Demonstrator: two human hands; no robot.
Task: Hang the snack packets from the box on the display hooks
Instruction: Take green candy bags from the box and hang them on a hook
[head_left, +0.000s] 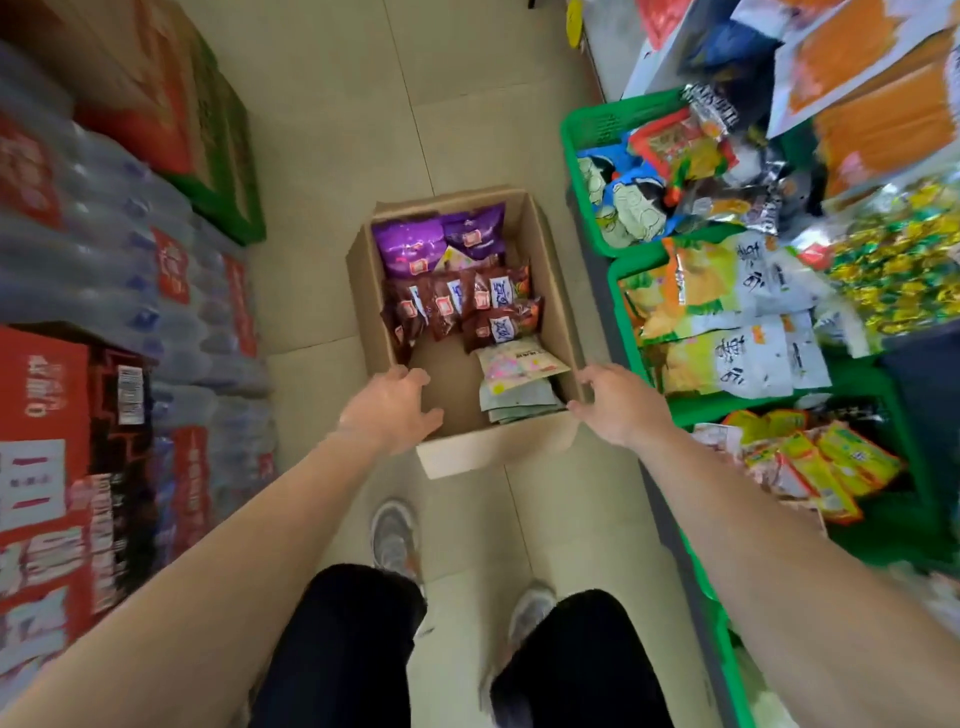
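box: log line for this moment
left hand at box near-left corner | right hand at near-right corner | grip unclear | snack packets inside box

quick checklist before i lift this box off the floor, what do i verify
1. Brown cardboard box open on top: ok.
2. Left hand grips its near left corner: cannot tell.
3. Right hand grips its near right corner: cannot tell.
4. Purple packets, dark red packets and pale packets lie below the rim: ok.
5. Room beside the green plastic basket on the right: cannot tell.
6. Display hooks in view: not ok.
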